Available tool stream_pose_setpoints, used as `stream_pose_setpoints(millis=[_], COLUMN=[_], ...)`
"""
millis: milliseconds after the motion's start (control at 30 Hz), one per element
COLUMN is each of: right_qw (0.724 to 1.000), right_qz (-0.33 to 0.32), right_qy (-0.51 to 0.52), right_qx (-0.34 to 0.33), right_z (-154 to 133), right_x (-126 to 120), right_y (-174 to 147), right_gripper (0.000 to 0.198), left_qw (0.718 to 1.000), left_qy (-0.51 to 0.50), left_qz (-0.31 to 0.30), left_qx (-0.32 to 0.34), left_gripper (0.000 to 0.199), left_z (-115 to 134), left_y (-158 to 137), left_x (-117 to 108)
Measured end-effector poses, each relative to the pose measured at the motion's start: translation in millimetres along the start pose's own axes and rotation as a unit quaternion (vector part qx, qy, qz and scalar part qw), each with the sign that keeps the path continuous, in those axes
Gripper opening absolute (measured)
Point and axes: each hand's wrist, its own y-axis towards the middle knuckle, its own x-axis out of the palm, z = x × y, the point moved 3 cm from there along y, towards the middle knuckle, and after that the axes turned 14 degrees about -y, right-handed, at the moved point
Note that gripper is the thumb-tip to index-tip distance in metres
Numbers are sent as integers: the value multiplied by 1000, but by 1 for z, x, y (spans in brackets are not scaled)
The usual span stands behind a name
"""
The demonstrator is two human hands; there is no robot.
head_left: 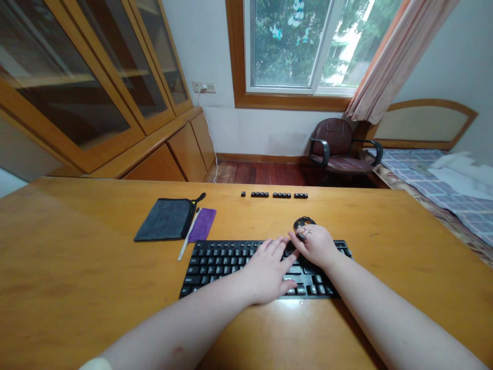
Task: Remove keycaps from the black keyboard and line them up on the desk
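A black keyboard (227, 262) lies on the wooden desk in front of me, its upper middle and right parts partly covered by my hands. My left hand (269, 270) rests over its middle with the fingers spread and lying on the keys. At the keyboard's upper right, my right hand (316, 245) is closed in a pinch on a small black piece with thin wire (301, 237); its exact kind is unclear. A coiled black cable (302, 221) lies just behind that hand. Several loose black keycaps (282, 195) stand in a row near the desk's far edge.
Left of the keyboard lie a folded grey cloth (164, 220), a purple cloth (202, 225) and a thin pale brush (188, 237). The wooden desk (77, 267) stretches to both sides. Beyond it are a brown armchair (335, 144), a bed (454, 174) and a glass-door cabinet (154, 139).
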Motion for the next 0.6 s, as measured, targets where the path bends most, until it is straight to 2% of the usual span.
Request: stream_pose_setpoints(millis=[267, 333, 467, 600], right_qw=[1000, 997, 973, 969], right_qz=[18, 43, 97, 95], right_qy=[12, 50, 121, 152], right_qx=[6, 51, 172, 169], right_z=[-2, 1, 9, 10], right_x=[-2, -6, -13, -14], right_y=[0, 0, -3, -2], right_gripper=[33, 35, 36, 35], left_qw=[1000, 1000, 1000, 999], left_qy=[4, 3, -2, -36], left_qz=[-4, -3, -2, 16], left_qx=[1, 1, 0, -14], left_gripper=[68, 68, 67, 63], left_z=[0, 1, 2, 3], left_y=[0, 0, -1, -1], left_x=[-1, -1, -3, -8])
